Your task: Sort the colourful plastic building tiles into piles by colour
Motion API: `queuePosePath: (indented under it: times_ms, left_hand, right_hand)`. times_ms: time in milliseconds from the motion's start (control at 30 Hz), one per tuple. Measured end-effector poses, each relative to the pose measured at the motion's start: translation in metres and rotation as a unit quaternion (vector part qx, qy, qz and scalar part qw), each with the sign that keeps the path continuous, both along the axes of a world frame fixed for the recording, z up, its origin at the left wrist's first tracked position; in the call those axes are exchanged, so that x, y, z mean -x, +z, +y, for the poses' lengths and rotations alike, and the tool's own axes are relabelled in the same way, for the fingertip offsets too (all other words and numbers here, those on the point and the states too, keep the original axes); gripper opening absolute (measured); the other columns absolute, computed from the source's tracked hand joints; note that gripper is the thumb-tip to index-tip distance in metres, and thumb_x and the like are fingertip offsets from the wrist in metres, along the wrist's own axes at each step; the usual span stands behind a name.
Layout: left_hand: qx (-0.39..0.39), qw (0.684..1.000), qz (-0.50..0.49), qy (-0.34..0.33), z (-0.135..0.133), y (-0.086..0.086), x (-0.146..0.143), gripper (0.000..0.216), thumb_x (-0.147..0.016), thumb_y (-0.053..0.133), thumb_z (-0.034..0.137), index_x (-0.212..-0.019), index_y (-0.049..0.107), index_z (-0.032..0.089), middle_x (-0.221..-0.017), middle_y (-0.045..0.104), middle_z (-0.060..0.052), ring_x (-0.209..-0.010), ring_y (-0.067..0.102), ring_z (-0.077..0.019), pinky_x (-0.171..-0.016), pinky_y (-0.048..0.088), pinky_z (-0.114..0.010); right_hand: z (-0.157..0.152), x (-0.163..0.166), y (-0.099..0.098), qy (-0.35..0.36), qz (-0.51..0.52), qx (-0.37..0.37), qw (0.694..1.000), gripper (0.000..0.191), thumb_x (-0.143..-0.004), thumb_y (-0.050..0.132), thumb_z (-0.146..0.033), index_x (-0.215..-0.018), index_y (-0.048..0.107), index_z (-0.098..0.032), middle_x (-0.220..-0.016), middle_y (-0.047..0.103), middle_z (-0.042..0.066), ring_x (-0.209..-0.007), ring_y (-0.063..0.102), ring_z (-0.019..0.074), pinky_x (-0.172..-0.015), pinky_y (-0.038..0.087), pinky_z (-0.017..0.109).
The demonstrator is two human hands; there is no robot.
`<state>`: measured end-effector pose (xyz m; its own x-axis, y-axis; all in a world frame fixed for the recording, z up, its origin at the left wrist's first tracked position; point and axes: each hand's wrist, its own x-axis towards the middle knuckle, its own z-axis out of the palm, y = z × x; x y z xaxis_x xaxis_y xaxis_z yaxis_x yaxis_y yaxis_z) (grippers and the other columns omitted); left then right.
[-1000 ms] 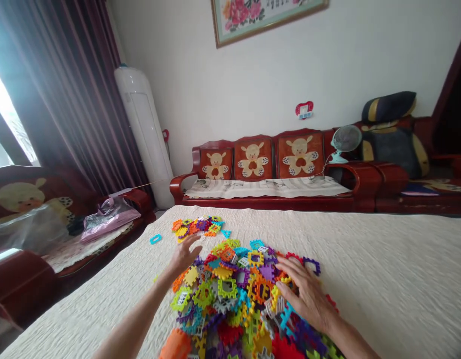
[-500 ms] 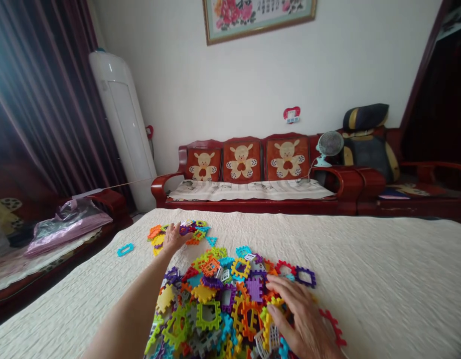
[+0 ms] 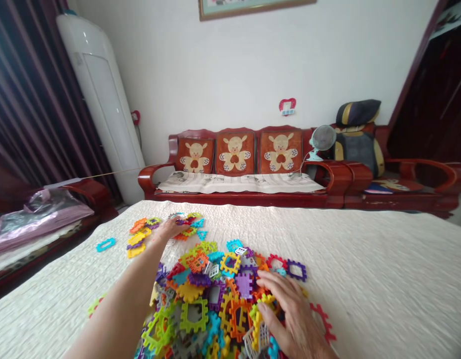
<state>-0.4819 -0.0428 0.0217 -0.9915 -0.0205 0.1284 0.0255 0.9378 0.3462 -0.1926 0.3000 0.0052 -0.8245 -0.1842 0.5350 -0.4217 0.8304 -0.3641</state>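
A large heap of notched plastic building pieces in many colours lies on the cloth before me. My right hand rests on its right side, fingers spread and thumb apart, close to a purple square piece and a yellow piece. Farther off, my left hand lies over a smaller group of pieces, its thumb stretched to the right. Its other fingertips are partly hidden. Orange and yellow pieces lie left of that hand, and a blue triangle piece to its right.
A pale quilted cloth covers the table. One blue frame piece lies alone at the left, and a green piece beside my left forearm. Beyond the table stands a wooden sofa, with a small fan at its right arm.
The view has shifted, moving the scene left and slightly up. My left hand has moved right across the far group, with more cloth showing around it. My right hand stays on the heap.
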Motion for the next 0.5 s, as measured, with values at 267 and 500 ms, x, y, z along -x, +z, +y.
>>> queuePosePath:
  times_ms: [267,500]
  left_hand:
    - [0.034,0.994,-0.052,-0.085,0.009,-0.004,-0.066,0.059,-0.08,0.053,0.055,-0.132,0.049,0.029,-0.111,0.067,-0.003,-0.102,0.061,-0.0241,-0.086,0.046,-0.031]
    - [0.014,0.978,-0.111,-0.176,-0.004,0.033,-0.111,0.05,-0.075,0.059,0.056,-0.118,0.065,0.031,-0.098,0.072,0.002,-0.088,0.065,-0.0183,-0.079,0.049,-0.024]
  right_hand:
    - [-0.002,0.0,0.002,0.025,0.004,0.037,0.999,0.031,-0.089,0.05,-0.037,-0.112,0.062,-0.021,-0.124,0.063,0.009,-0.117,0.056,0.025,-0.099,0.042,0.048]
    - [-0.001,0.001,-0.001,0.023,0.01,0.036,0.999,0.03,-0.089,0.051,-0.037,-0.113,0.061,-0.023,-0.125,0.063,0.008,-0.116,0.057,0.0248,-0.099,0.041,0.048]
